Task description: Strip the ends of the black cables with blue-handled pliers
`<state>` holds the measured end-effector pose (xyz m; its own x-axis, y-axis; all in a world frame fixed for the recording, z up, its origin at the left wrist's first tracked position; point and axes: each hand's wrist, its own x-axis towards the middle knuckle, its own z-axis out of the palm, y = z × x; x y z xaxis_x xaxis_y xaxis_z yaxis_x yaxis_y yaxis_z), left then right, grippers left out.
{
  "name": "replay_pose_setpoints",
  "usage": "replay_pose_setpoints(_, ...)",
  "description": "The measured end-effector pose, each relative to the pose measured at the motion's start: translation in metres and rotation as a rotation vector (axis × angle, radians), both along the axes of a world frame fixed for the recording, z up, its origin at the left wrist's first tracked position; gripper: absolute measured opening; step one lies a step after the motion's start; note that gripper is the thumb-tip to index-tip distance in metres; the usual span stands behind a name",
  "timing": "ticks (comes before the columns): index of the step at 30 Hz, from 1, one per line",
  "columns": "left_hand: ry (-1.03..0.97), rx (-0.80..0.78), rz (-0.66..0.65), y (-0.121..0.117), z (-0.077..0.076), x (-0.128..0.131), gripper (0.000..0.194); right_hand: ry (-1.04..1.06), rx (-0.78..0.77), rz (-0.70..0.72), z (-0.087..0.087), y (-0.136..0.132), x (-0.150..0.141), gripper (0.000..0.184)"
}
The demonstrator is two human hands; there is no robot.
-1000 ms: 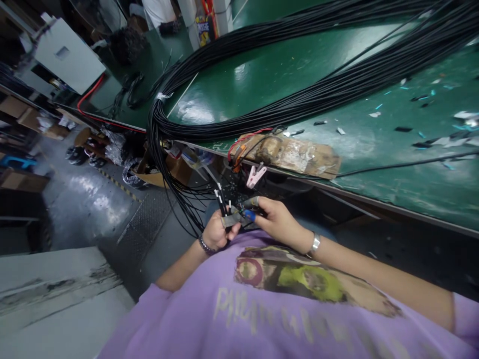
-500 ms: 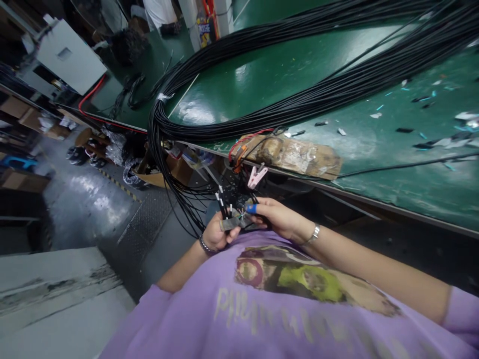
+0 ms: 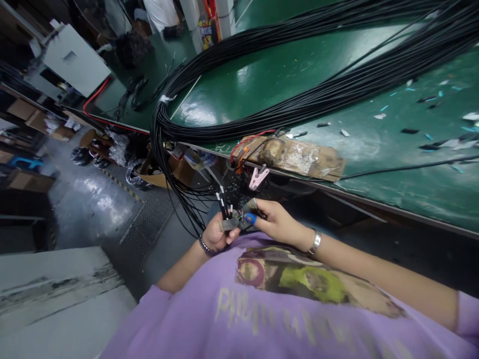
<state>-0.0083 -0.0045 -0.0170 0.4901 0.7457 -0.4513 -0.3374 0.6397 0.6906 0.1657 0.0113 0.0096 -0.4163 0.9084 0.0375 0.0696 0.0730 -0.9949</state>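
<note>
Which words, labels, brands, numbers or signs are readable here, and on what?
None reads reliably.
Purple cloth shirt: pale lettering, upside down, too blurred.
Yellow-and-dark printed packet: print too small and blurred.
Glossy green tabletop, near edge: faint white marks, illegible.

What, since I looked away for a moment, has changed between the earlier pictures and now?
On the right hand, the thumb and forefinger, closer together half a second ago, have spread apart, the thumb lower; whether they let go of anything is unclear. The left hand still grips the black cables; the pink clip and cable coil stayed put.
</note>
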Motion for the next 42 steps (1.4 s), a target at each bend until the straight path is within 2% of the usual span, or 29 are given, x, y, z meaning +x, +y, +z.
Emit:
replay_pose_setpoints(5, 0.150, 0.058, -0.180, 0.004, 0.002, -0.004, 0.051, 0.156, -0.592, 0.174, 0.002, 0.005, 0.002, 0.026)
replay_pose_setpoints(7, 0.252, 0.113, -0.232, 0.007, 0.005, -0.004, 0.048, 0.126, -0.705, 0.239, 0.003, 0.008, 0.005, 0.023)
replay_pose_setpoints(10, 0.335, 0.199, -0.173, 0.012, 0.010, -0.004, 0.046, 0.156, -0.714, 0.178, 0.002, 0.010, 0.009, 0.027)
replay_pose_setpoints(16, 0.265, 0.289, 0.108, 0.024, 0.019, 0.000, 0.050, 0.383, -0.629, -0.109, -0.007, 0.015, 0.013, 0.051)
replay_pose_setpoints(20, 0.231, 0.321, 0.198, 0.031, 0.024, 0.010, 0.047, 0.420, -0.540, -0.141, -0.006, 0.029, 0.011, 0.057)
replay_pose_setpoints(23, 0.232, 0.328, 0.253, 0.035, 0.028, 0.020, 0.045, 0.438, -0.524, -0.173, -0.003, 0.038, 0.009, 0.055)
replay_pose_setpoints(28, 0.257, 0.323, 0.293, 0.040, 0.032, 0.031, 0.048, 0.555, -0.580, -0.234, 0.003, 0.043, 0.004, 0.051)
replay_pose_setpoints(33, 0.263, 0.327, 0.289, 0.041, 0.026, 0.032, 0.047, 0.617, -0.585, -0.244, 0.006, 0.043, -0.001, 0.048)
replay_pose_setpoints(42, 0.265, 0.346, 0.264, 0.040, 0.022, 0.035, 0.048, 0.636, -0.612, -0.337, 0.006, 0.043, -0.005, 0.054)
